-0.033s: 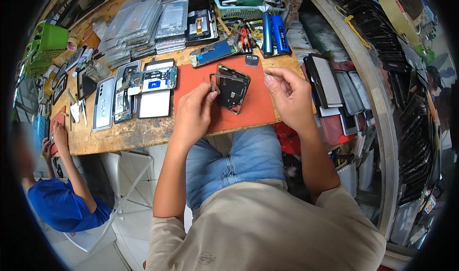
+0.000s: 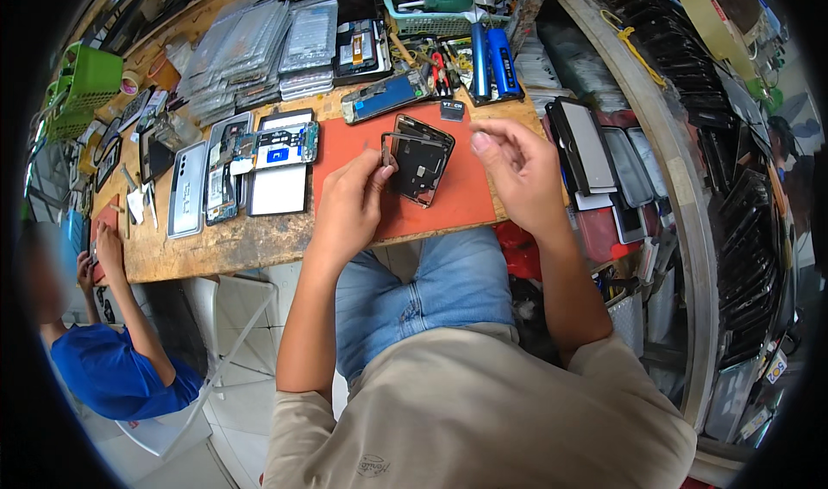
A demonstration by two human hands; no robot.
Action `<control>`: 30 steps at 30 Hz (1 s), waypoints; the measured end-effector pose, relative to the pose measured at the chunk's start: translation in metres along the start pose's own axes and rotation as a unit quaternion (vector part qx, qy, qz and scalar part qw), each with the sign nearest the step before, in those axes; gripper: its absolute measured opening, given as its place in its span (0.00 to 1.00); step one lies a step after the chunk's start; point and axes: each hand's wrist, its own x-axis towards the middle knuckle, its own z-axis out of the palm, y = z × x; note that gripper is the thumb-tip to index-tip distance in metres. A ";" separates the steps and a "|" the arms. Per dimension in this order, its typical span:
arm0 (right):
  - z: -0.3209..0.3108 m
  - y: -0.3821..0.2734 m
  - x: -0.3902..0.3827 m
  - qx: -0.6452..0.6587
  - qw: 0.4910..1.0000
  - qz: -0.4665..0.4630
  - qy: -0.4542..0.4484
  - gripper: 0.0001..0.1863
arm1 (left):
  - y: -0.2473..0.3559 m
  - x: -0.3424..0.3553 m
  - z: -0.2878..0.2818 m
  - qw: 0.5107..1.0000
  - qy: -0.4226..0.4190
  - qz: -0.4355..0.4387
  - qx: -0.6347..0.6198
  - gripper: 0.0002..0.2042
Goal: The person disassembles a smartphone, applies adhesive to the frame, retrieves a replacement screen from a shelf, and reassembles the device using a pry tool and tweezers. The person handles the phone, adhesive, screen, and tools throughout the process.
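A: Where is the phone?

B: The phone is in the middle of the frame, a bit up from center. It sits tilted on the red mat, and the mat lies on the wooden surface.

A: Is it still closed up?

B: No. It looks open already. A thin frame stands up off its left side, and I can see dark insides with small parts. So the opening part seems done. The inside work looks like it is in the middle, and putting it back together is not done yet.

A: What are the hands doing?

B: The left hand holds the phone's left edge, with its fingers clamped on the frame. The right hand is up beside the phone, not touching it. Its fingers are pinched together, maybe on something tiny, but I cannot tell what.

A: What else is near?

B: Just left of the mat lies another open phone with a white and blue inside. Above the mat are two blue tubes. In the upper left are stacks of clear bags and a green basket. On the right are many dark screens. In the lower left, another person in a blue shirt sits low.
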 end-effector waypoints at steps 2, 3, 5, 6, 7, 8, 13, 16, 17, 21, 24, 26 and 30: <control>0.007 -0.009 0.012 0.179 0.983 0.020 -0.038 0.14 | 0.003 0.005 0.000 1.000 -0.013 0.004 0.012 0.02; 0.006 -0.011 0.021 0.161 0.983 0.052 -0.076 0.13 | 0.004 0.005 0.000 1.000 -0.015 0.005 0.013 0.02; 0.002 -0.012 0.040 0.138 0.970 0.078 -0.182 0.13 | 0.003 0.006 -0.001 1.000 -0.021 0.012 0.013 0.02; 0.003 -0.011 0.047 0.152 0.966 0.092 -0.189 0.12 | 0.002 0.006 -0.001 0.999 -0.025 0.019 0.012 0.02; 0.002 -0.008 0.051 0.139 0.970 0.072 -0.188 0.12 | 0.001 0.004 -0.002 0.999 -0.029 0.025 0.010 0.02; -0.001 -0.004 0.059 0.115 0.974 0.067 -0.185 0.12 | -0.002 0.008 -0.001 0.998 -0.008 0.062 0.012 0.03; 0.000 0.025 0.073 -0.025 0.996 0.035 -0.079 0.13 | -0.003 -0.012 -0.011 0.994 0.025 0.102 0.010 0.05; -0.008 0.044 0.062 -0.164 0.986 0.024 -0.014 0.12 | -0.002 -0.041 -0.032 0.986 0.100 0.122 0.050 0.12; -0.009 0.049 0.053 -0.222 0.974 0.039 0.011 0.13 | -0.004 -0.050 -0.038 0.982 0.119 0.123 0.076 0.14; -0.008 0.040 0.015 0.021 0.988 0.140 -0.064 0.11 | -0.020 -0.055 -0.042 0.901 0.204 0.262 0.278 0.23; 0.016 0.010 -0.026 0.212 0.949 0.172 -0.160 0.09 | -0.028 -0.046 -0.035 0.859 0.239 0.298 0.342 0.23; 0.029 -0.006 -0.040 0.302 0.918 0.192 -0.170 0.09 | -0.028 -0.040 -0.031 0.836 0.251 0.310 0.376 0.21; 0.038 -0.020 -0.041 0.337 0.917 0.182 -0.112 0.08 | -0.026 -0.028 -0.026 0.831 0.257 0.328 0.368 0.22</control>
